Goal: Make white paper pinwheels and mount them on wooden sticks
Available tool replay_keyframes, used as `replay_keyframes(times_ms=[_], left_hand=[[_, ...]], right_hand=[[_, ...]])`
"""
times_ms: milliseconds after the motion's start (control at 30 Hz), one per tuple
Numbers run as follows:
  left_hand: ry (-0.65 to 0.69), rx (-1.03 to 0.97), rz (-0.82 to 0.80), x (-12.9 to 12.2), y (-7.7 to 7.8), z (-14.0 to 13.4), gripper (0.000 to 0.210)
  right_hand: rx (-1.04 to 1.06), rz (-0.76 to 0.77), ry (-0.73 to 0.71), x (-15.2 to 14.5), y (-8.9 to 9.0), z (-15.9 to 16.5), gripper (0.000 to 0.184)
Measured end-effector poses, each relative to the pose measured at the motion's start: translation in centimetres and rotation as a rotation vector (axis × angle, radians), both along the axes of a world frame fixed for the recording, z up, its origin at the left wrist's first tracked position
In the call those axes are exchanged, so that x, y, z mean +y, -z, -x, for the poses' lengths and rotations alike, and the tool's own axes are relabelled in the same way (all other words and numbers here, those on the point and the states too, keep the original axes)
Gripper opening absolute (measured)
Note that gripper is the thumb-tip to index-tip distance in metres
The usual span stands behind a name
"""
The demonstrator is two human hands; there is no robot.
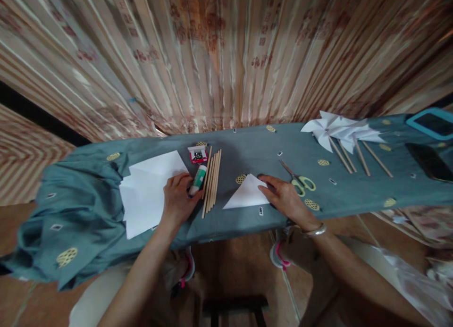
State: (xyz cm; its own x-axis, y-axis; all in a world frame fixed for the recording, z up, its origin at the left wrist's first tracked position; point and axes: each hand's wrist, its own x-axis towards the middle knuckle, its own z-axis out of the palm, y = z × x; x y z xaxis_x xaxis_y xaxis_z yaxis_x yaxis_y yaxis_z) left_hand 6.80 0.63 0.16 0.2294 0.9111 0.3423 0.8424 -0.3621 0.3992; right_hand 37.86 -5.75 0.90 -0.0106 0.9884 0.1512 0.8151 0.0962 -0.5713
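My left hand (179, 195) is curled around the lower end of a green and white glue stick (199, 177), its thumb close to a row of thin wooden sticks (213, 180). Under and beside that hand lies a stack of white paper sheets (148, 190). My right hand (283, 195) has its thumb and fingers on the right edge of a white paper folded into a triangle (246, 195), which rests on the cloth. Just beyond the right hand is a pair of scissors with light green handles (300, 183).
A small red box of pins (197, 154) stands open behind the glue stick. White paper pinwheels (339, 129) on wooden sticks lie at the right. Past them are a dark phone (430, 162) and a blue-framed device (432, 123). Green cloth (255, 143) covers the narrow table; curtains hang behind.
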Motion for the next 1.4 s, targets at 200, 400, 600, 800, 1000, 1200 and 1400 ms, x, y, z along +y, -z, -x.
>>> replay_keyframes(times_ms=[200, 400, 600, 800, 1000, 1200, 1400], left_hand=[[-0.013, -0.126, -0.02, 0.0, -0.1, -0.1, 0.018], [-0.083, -0.153, -0.02, 0.4, -0.9, 1.7, 0.023], [-0.045, 0.027, -0.021, 0.3, -0.4, 2.5, 0.026], [0.049, 0.0, -0.177, -0.5, -2.0, 0.2, 0.038], [0.514, -0.02, -0.11, -5.2, -2.0, -6.6, 0.034], [0.691, 0.143, -0.078, -8.6, 0.8, -10.7, 0.047], [0.662, 0.253, -0.11, -8.5, 1.1, -11.1, 0.048]], right_hand=[[-0.003, -0.027, -0.011, 0.3, 0.2, -0.1, 0.033], [-0.011, -0.014, -0.003, 0.3, 0.3, -0.2, 0.035], [0.005, -0.011, -0.014, 0.1, 0.1, -0.3, 0.034], [0.019, 0.005, -0.01, 0.0, 0.0, -0.1, 0.034], [0.051, -0.077, -0.005, -0.4, 0.4, 0.2, 0.032], [0.048, -0.135, -0.034, -1.1, 0.5, 0.5, 0.031], [0.003, -0.174, -0.064, -1.2, 0.4, 0.4, 0.033]])
